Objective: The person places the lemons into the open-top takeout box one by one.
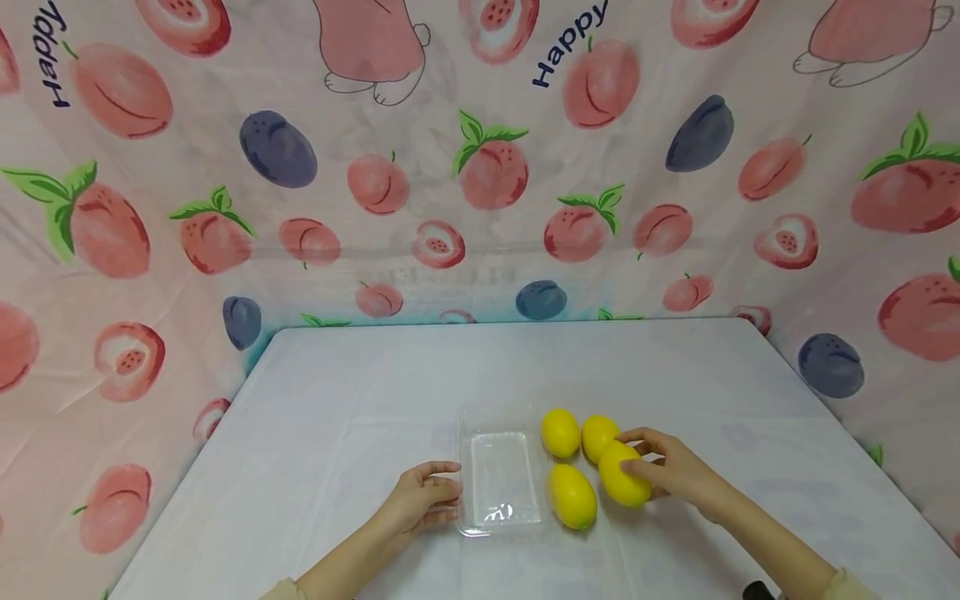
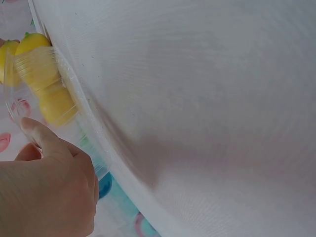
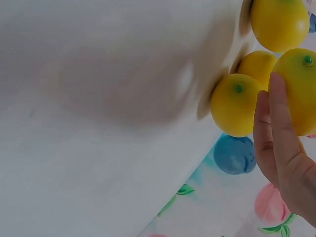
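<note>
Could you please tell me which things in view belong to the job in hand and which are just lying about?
In the job:
clear rectangular plastic tray, held by the left hand
yellow oval lemon, held in the right hand
three other yellow lemons, nearby

Apparently just about:
black object at the head view's bottom edge
pink fruit-print cloth
</note>
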`<move>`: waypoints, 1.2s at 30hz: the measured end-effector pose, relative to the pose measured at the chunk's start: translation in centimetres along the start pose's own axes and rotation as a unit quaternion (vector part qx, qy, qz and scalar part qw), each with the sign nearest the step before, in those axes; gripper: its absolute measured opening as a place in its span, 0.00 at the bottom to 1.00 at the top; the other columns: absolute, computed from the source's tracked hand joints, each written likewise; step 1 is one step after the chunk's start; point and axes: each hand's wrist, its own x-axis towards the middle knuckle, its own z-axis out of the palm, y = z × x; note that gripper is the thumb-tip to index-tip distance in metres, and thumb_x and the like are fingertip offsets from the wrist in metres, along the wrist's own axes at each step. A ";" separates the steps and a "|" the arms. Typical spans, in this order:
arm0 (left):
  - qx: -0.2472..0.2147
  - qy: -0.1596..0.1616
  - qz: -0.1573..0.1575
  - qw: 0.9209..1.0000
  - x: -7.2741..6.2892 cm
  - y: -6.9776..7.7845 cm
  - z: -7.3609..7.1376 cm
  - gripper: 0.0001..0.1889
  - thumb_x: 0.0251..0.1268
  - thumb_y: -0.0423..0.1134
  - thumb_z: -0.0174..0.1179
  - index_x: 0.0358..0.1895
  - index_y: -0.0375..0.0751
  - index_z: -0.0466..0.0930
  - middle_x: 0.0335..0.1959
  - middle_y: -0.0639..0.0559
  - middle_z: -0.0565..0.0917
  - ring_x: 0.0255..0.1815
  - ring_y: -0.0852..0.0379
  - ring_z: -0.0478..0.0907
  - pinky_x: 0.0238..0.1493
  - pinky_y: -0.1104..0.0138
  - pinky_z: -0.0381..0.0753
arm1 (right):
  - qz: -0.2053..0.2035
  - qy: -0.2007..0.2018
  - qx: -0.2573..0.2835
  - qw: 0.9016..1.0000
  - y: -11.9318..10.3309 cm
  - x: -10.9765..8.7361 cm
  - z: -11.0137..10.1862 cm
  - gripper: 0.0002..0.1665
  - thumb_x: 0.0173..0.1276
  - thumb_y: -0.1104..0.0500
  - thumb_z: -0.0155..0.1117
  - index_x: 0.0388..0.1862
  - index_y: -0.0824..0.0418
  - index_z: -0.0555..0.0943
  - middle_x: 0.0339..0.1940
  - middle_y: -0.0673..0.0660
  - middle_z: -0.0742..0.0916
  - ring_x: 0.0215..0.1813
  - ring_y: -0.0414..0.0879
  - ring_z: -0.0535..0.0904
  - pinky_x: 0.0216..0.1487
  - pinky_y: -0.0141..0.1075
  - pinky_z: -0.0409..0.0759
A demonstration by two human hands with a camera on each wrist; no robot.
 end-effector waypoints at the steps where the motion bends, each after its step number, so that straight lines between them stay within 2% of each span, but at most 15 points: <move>1: 0.000 0.000 0.000 1.000 0.0 0.0 0.0 0.27 0.61 0.29 0.57 0.63 0.25 0.60 0.33 0.53 0.80 0.28 0.63 0.80 0.35 0.73 0.84 | -0.001 0.002 0.000 1.000 -0.2 0.1 0.0 0.30 0.67 0.53 0.60 0.63 0.66 0.67 0.50 0.65 0.76 0.36 0.47 0.76 0.32 0.39 0.83; 15: 0.003 0.008 -0.001 1.000 -0.1 0.0 0.0 0.26 0.62 0.29 0.57 0.62 0.26 0.61 0.33 0.54 0.80 0.29 0.64 0.80 0.35 0.73 0.84 | -0.015 0.029 0.005 0.999 -2.5 1.0 1.0 0.29 0.66 0.54 0.61 0.62 0.64 0.69 0.51 0.66 0.74 0.37 0.47 0.76 0.37 0.38 0.84; 29: 0.007 0.013 -0.003 1.000 -0.1 0.1 0.1 0.25 0.63 0.28 0.56 0.62 0.27 0.62 0.32 0.56 0.79 0.30 0.63 0.79 0.34 0.74 0.84 | 0.006 0.052 -0.001 0.999 -5.3 2.8 2.5 0.30 0.66 0.51 0.62 0.62 0.63 0.69 0.57 0.68 0.73 0.48 0.52 0.74 0.44 0.41 0.85; 33: 0.006 0.024 -0.005 1.000 0.0 0.0 0.1 0.24 0.63 0.28 0.56 0.62 0.27 0.64 0.31 0.56 0.79 0.29 0.64 0.79 0.32 0.74 0.83 | 0.014 0.047 0.004 0.999 -6.1 3.5 3.2 0.29 0.65 0.52 0.62 0.61 0.62 0.69 0.56 0.68 0.74 0.48 0.53 0.75 0.47 0.44 0.84; 36: 0.006 0.029 -0.005 1.000 0.0 0.0 0.1 0.24 0.62 0.29 0.57 0.61 0.28 0.65 0.31 0.55 0.79 0.29 0.63 0.79 0.32 0.74 0.83 | 0.013 0.043 0.000 0.999 -6.5 3.9 3.7 0.28 0.65 0.52 0.63 0.61 0.62 0.70 0.55 0.66 0.74 0.46 0.51 0.76 0.46 0.43 0.85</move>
